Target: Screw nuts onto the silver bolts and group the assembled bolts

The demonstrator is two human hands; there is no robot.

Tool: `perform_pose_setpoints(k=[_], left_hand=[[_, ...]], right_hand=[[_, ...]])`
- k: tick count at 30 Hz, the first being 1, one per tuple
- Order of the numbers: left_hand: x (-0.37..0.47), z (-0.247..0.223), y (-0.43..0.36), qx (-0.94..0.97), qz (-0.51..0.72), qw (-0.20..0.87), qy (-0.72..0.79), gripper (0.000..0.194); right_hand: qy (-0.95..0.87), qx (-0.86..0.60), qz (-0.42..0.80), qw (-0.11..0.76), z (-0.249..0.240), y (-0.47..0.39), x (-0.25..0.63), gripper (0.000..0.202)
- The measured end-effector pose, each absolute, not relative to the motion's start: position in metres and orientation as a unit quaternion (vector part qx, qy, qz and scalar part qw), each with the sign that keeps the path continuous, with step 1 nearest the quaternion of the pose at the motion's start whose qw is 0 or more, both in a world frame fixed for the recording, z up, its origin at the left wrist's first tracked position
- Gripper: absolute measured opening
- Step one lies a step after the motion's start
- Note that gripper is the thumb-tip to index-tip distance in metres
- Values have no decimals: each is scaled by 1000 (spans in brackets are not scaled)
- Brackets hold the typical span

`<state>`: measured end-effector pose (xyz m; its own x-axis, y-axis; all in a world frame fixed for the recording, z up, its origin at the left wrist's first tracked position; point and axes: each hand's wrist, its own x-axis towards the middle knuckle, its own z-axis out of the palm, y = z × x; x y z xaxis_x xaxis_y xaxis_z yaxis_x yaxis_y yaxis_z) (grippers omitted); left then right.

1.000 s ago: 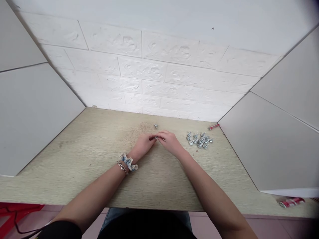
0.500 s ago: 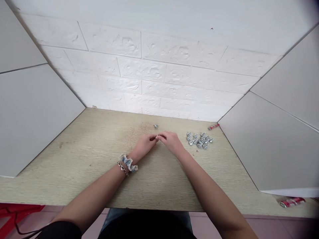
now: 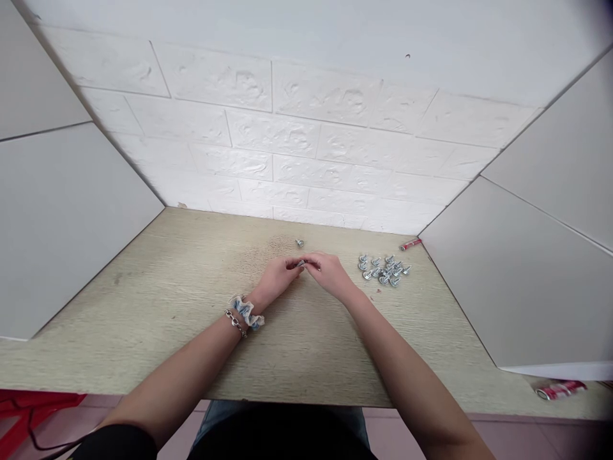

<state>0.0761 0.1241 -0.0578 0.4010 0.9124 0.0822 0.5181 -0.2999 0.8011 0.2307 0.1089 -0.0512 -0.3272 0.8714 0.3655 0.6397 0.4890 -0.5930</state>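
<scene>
My left hand (image 3: 278, 277) and my right hand (image 3: 327, 271) meet over the middle of the wooden table (image 3: 306, 345). Between their fingertips they pinch one small silver screw (image 3: 301, 263), partly covered by the fingers. It appears to be of the same kind as the loose ones, with a wide washer-like head. Just beyond my hands, a single silver screw (image 3: 299, 243) lies on the tabletop. To the right of my right hand is a loose pile of several such screws (image 3: 385, 271).
White brick-patterned wall (image 3: 297, 134) closes off the back, with grey panels (image 3: 71, 223) at the left and right. One red cylinder (image 3: 410, 244) lies in the back right corner, another red cylinder (image 3: 560, 390) near the front right edge. Reddish specks mark the table behind my left hand.
My fingers have shifted slightly around the screw, and more of its metal shows between them. The loose screws lie where they were.
</scene>
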Motion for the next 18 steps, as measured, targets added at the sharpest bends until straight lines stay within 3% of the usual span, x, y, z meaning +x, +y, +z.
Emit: perform_pose_setpoints(k=[18], left_hand=[[74,-60,124,795,266,285,465,28]], right_hand=[[-820,-495,129,258,-53,109,230,20]])
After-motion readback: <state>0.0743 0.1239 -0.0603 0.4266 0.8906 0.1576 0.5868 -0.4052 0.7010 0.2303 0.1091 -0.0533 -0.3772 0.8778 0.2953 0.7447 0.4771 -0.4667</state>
